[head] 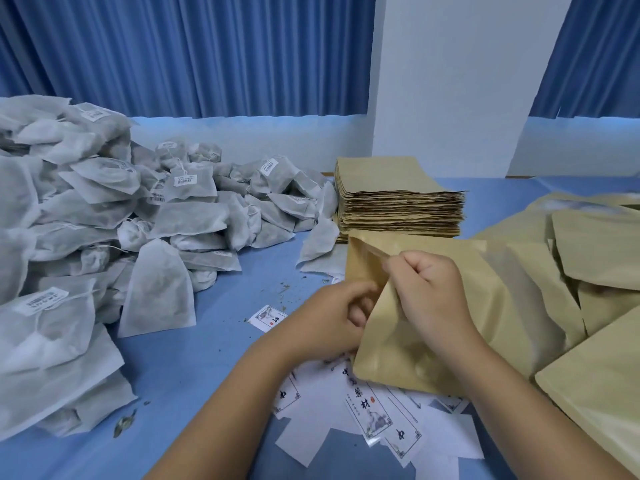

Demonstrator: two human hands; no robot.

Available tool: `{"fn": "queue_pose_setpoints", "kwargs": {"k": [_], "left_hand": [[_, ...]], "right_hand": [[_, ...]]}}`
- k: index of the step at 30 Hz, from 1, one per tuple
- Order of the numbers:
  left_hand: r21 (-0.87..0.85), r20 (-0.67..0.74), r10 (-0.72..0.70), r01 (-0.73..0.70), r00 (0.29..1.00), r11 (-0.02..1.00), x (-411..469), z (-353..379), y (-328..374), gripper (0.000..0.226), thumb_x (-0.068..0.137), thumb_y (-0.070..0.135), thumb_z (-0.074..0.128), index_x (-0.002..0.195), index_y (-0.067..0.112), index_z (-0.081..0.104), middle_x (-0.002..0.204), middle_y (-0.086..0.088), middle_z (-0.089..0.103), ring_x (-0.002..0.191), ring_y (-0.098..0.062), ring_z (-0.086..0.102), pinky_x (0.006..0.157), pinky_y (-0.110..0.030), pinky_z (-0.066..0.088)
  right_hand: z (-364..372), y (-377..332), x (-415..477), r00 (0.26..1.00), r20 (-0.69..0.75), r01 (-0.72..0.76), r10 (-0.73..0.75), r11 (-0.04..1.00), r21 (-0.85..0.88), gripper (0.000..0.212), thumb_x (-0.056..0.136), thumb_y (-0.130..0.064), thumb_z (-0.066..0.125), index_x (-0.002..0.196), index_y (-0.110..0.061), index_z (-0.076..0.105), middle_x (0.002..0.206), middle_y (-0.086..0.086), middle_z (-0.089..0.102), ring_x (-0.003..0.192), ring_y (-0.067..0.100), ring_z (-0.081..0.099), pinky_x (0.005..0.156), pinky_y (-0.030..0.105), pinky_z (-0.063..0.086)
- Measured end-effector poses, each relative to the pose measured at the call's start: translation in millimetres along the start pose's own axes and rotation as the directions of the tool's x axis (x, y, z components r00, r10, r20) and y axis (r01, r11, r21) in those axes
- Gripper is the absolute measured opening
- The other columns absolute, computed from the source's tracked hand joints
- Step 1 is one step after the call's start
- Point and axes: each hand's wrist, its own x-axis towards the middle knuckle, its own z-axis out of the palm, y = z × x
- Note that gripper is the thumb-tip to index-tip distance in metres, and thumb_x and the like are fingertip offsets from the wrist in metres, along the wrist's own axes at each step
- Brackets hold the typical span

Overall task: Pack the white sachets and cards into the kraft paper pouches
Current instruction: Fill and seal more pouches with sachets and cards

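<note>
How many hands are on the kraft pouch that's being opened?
2. The left hand grips the kraft pouch at its left edge. The right hand pinches the paper at the pouch's mouth, near the top. Some fingertips are hidden behind the paper.

You have one kraft paper pouch [502, 306] in hand, with two grips on it: your left grip [332, 317] and your right grip [426, 292]. Behind that pouch stands one stack of flat pouches [398, 202], too many to count. Left of it lies one heap of white sachets [104, 220], dozens at least. One lone card [268, 317] lies just left of the pouch. Beneath it, a scatter of cards [374, 414] overlaps, roughly ten. To its right, at least five loose pouches [595, 254] overlap.
</note>
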Motion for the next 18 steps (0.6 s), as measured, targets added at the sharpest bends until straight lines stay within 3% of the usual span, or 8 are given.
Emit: {"fn": "queue_pose_setpoints", "kwargs": {"k": [2,4,5,7,9,11,15,18], "left_hand": [[-0.238,-0.041,-0.048,0.037,0.998,0.971,-2,-9,-3,0.028,0.081,0.002,0.059,0.102,0.021,0.062,0.083,0.002,0.069,0.067,-0.008,0.059,0.065,-0.023,0.047],[-0.275,-0.293,-0.101,0.017,0.951,0.961,2,-16,-11,0.020,0.081,0.010,0.059,0.086,0.028,0.064,0.085,-0.005,0.070,0.068,-0.009,0.062,0.060,-0.021,0.048],[-0.222,-0.417,-0.122,0.030,0.901,0.975,6,-21,-17,0.018,0.083,0.012,0.059,0.080,0.029,0.065,0.088,-0.006,0.069,0.072,-0.008,0.061,0.061,-0.020,0.048],[0.060,-0.559,-0.098,0.158,0.823,0.986,14,-25,-32,0.020,0.088,0.014,0.056,0.078,0.028,0.065,0.105,0.003,0.064,0.096,-0.005,0.056,0.076,-0.021,0.042],[0.263,-0.533,-0.094,0.270,0.841,0.926,20,-27,-47,0.022,0.091,0.015,0.053,0.082,0.023,0.070,0.136,0.003,0.049,0.128,-0.014,0.038,0.096,-0.025,0.030],[0.330,-0.487,-0.130,0.320,0.864,0.888,25,-26,-56,0.025,0.094,0.017,0.049,0.094,0.024,0.073,0.156,-0.002,0.027,0.144,-0.018,0.017,0.112,-0.033,0.018],[0.458,-0.397,-0.235,0.413,0.887,0.787,30,-21,-64,0.039,0.098,0.023,0.038,0.128,0.037,0.058,0.163,-0.002,0.004,0.149,-0.021,-0.001,0.118,-0.051,0.002],[0.468,-0.342,-0.341,0.473,0.876,0.746,32,-18,-65,0.046,0.099,0.024,0.032,0.143,0.035,0.042,0.163,0.004,-0.005,0.149,-0.021,-0.006,0.116,-0.058,-0.001]], "right_hand": [[-5,5,4,1.000,-0.030,-0.009,0.008,0.999,-0.052,0.045,0.082,-0.001,0.056,0.052,-0.015,0.027,0.051,-0.004,0.018,0.050,0.009,0.019,0.045,0.025,0.016],[-9,7,7,0.999,-0.042,-0.016,0.012,0.994,-0.111,0.044,0.080,-0.004,0.055,0.051,-0.017,0.026,0.050,-0.004,0.018,0.050,0.009,0.019,0.046,0.027,0.016],[-11,8,7,0.999,-0.042,-0.016,0.011,0.991,-0.133,0.044,0.079,-0.005,0.055,0.050,-0.018,0.025,0.049,-0.004,0.019,0.049,0.010,0.019,0.046,0.027,0.016],[-11,11,7,0.999,-0.039,-0.016,0.009,0.986,-0.164,0.045,0.078,-0.006,0.055,0.049,-0.019,0.024,0.047,-0.006,0.019,0.049,0.010,0.019,0.047,0.029,0.017],[-10,14,8,0.999,-0.037,-0.020,0.014,0.985,-0.173,0.046,0.078,-0.006,0.055,0.049,-0.020,0.023,0.048,-0.005,0.019,0.049,0.011,0.020,0.050,0.029,0.018],[-9,16,8,0.999,-0.031,-0.022,0.017,0.984,-0.176,0.046,0.079,-0.006,0.055,0.049,-0.019,0.023,0.047,-0.005,0.020,0.049,0.011,0.021,0.051,0.030,0.019],[-8,18,8,1.000,-0.021,-0.015,0.011,0.982,-0.190,0.044,0.079,-0.007,0.054,0.048,-0.018,0.024,0.046,-0.007,0.020,0.049,0.011,0.021,0.051,0.030,0.020],[-7,20,7,1.000,-0.003,-0.002,0.001,0.979,-0.202,0.044,0.079,-0.006,0.054,0.048,-0.017,0.024,0.045,-0.007,0.019,0.048,0.009,0.020,0.051,0.030,0.020]]}}
